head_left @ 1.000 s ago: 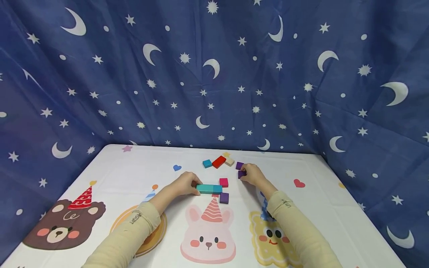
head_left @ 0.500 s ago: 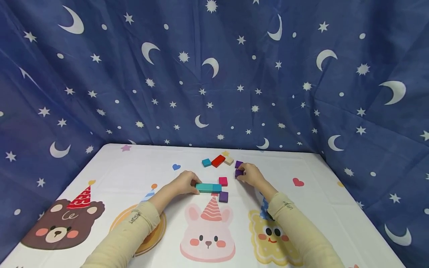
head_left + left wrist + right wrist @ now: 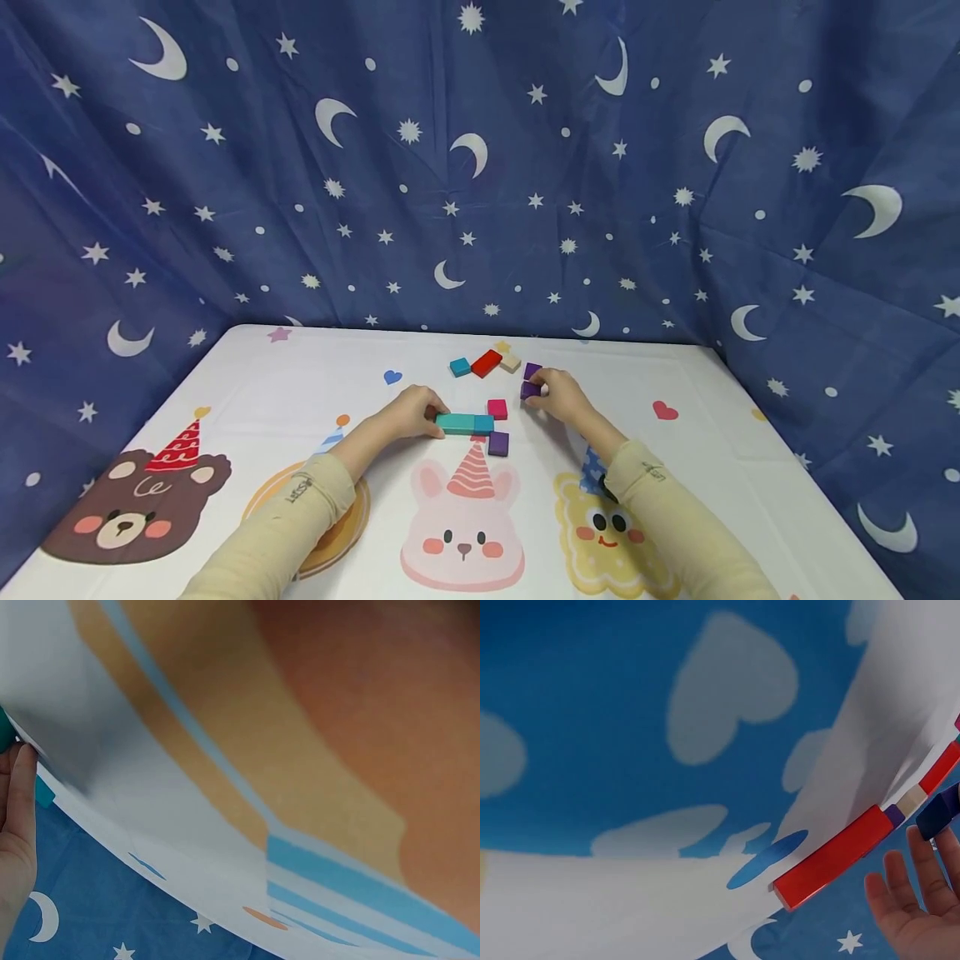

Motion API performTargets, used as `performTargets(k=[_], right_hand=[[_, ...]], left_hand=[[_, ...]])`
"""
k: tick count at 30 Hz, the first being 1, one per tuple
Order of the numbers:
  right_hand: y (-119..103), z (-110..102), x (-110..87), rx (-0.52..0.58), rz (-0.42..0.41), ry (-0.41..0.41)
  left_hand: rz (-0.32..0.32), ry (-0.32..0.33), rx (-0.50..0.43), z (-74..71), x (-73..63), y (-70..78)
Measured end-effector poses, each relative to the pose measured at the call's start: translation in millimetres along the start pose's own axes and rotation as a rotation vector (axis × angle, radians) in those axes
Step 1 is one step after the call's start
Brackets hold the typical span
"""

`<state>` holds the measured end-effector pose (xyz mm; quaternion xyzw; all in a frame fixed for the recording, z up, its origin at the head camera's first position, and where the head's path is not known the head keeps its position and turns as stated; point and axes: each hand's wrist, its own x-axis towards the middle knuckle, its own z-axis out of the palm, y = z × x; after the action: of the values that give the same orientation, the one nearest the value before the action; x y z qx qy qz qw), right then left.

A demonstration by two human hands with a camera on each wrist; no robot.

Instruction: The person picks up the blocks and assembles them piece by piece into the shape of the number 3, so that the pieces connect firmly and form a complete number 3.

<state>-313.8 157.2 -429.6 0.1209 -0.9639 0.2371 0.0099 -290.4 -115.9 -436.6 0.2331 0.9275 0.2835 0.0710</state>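
— I'm on the feeds from here. What do you have, biggest first?

— At the back, a navy fabric curtain printed with moons and stars (image 3: 375, 275); in front, a white cloth-covered table with cartoon animals (image 3: 337, 358).

— And the hands?

— The left hand (image 3: 412, 412) pinches the left end of a long teal rectangular block, probably painted wood (image 3: 454, 424). The right hand (image 3: 561, 395) has its outer fingers spread in the wrist feed; at its fingertips I read a pinch on a small dark purple square block (image 3: 529, 390). Whether that's off the cloth, I can't tell.

— The rest?

— Farther back, a red oblong block (image 3: 487, 363) lies between a small blue block (image 3: 460, 367) and a small cream block (image 3: 510, 362). A violet square block (image 3: 532, 371) sits just beyond the pinched one. Nearer, a bright blue square block (image 3: 483, 425) meets the teal block's right end, with a crimson square block (image 3: 497, 409) by its far right corner and a matte purple square block (image 3: 498, 444) by its near right.

— Which step?

— I'd judge: left steadies the row, right picks up another piece. The next move seems to call for a light pinch and care around the crimson block.
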Motion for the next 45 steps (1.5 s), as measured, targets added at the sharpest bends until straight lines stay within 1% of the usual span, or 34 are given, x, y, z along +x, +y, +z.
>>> performTargets(k=[5,8,14,17,20,21,25,29,36,38,45], right_hand=[[-2,-1,-3.4,0.012,0.003,-0.017],[-4,-2,-6.2,0.020,-0.008,-0.018],[-7,-3,-14.6,0.057,-0.051,0.016],[-10,-2,-20.2,0.097,-0.064,0.033],[-12,0,-26.0,0.123,-0.077,0.034],[-12,1,-27.6,0.132,-0.076,0.035],[-16,3,-33.4,0.150,-0.054,0.043],[-19,3,-37.6,0.148,-0.036,0.039],[-22,1,-42.6,0.139,-0.024,0.033],[-22,0,-43.3,0.141,-0.030,0.030],[-27,-3,-47.9,0.111,-0.120,-0.007]], left_hand=[[0.011,0.000,-0.004,-0.5,0.2,-0.4],[0.014,0.004,-0.005,-0.6,-0.2,-0.8],[0.003,0.004,-0.008,-0.1,-0.2,-0.4],[-0.001,0.003,-0.004,-0.2,0.1,0.2],[-0.003,0.004,0.002,-0.4,-0.1,-0.2],[-0.004,0.003,0.001,-0.6,-0.3,-0.3],[0.030,0.000,0.017,-1.6,-0.3,-0.5],[0.050,0.005,0.027,-2.4,0.7,-0.3],[0.038,0.012,0.035,-1.4,2.5,-0.9],[0.034,0.011,0.035,-1.0,2.1,-0.8],[0.038,0.003,0.026,-1.9,1.0,-0.4]])
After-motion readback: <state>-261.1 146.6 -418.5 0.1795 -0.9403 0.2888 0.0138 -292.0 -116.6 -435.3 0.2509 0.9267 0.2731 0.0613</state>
